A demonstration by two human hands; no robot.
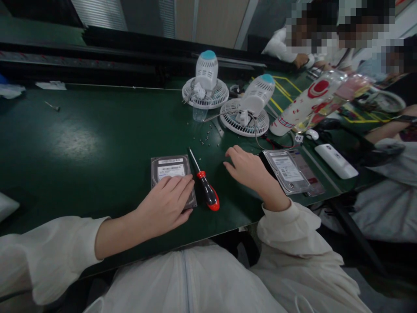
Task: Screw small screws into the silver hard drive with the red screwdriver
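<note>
Under my left hand [167, 200] lies a hard drive [170, 163], label side up on the green table. The fingers rest flat across its lower right part and hide some of it. Just right of the drive is a screwdriver [206, 189] with a red and black handle, its shaft pointing away from me. My right hand [246, 169] hovers over or rests on the table beyond the screwdriver, fingers loosely curved and thumb apart, holding nothing. Several small screws [204, 140] are scattered ahead, between the hands. Near my right wrist lies another hard drive [288, 171].
Two white fans [206, 71] lie face down at the back, with a clear plastic cup [200, 111] in front. To the right are a patterned bottle [304, 104] and a white oblong device [336, 161]. Other people sit along the right side. A loose screw-like piece [54, 106] lies far left.
</note>
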